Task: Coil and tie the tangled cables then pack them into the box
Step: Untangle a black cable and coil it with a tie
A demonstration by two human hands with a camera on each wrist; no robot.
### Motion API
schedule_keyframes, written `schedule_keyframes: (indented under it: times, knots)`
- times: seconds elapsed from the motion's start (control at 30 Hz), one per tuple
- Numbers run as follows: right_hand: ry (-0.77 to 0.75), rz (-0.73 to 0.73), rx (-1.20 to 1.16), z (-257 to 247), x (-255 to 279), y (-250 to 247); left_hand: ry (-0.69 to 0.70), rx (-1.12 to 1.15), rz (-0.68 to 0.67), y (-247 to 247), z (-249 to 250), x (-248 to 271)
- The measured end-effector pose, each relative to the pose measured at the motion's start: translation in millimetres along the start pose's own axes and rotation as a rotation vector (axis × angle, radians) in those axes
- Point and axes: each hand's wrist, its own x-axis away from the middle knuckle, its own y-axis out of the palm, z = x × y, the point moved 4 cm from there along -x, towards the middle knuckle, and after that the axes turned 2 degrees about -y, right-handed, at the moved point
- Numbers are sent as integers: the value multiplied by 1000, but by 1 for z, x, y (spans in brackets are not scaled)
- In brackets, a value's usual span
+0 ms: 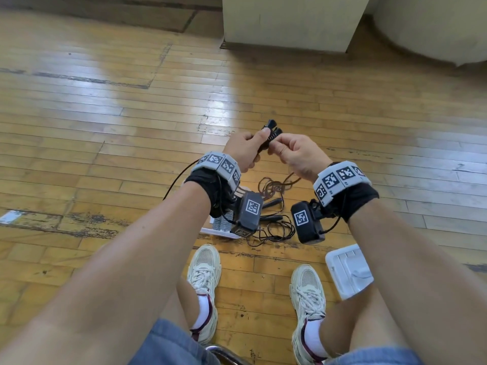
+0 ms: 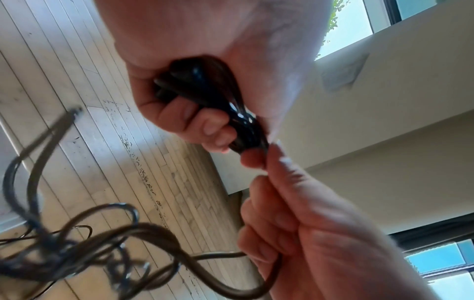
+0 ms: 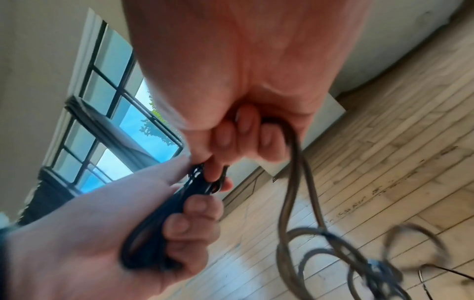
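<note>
Denim shorts (image 1: 168, 343) at the bottom edge of the head view, bare forearms running up to mid-frame. Both wrists carry grey bands of square black-and-white coded tags over black fabric wraps, a dark camera block with the same kind of tag hanging under each; no readable words anywhere. Left hand (image 1: 243, 151) is fisted round a black coil (image 1: 271, 133), a bundle of glossy round cable folded into tight loops, its end poking out above the knuckles at centre frame. In the left wrist view the coil (image 2: 205, 91) runs through the curled fingers (image 2: 189, 119). Right hand (image 1: 295, 154) pinches the coil's top with thumb and forefinger, other fingers curled round a thin brown cable (image 2: 179, 263) that drops from the fist; in the right wrist view that cable (image 3: 292, 182) hangs in long smooth loops, blurred. Both hands touch at the coil, held above the floor (image 1: 105, 114), worn glossy wood strips with scuffed dark patches. Below the hands, centre frame, a tangle (image 1: 274, 206) of thin dark and brownish cables lies on the floor, partly hidden by the wrist cameras. White ribbed plastic piece (image 1: 221, 227) sits just left of the tangle; white box (image 1: 347, 270), smooth plastic, lies lower right beside the right shoe. Cream mesh sneakers (image 1: 204, 280) with white socks at bottom centre. Cream wall base (image 1: 290, 22) at top, windows in both wrist views.
</note>
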Motion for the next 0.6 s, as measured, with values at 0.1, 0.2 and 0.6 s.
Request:
schedule_keyframes:
  times: [0.1,0.2,0.6]
  knots:
    - [35,90,30,9,1,-8,16,-59,-124,3,7,8]
    - [74,96,64,13,3,-7,29,-292,-57,0,3,8]
    - [124,-38,-409,-2,10,4,396,-624,255,4,12,17]
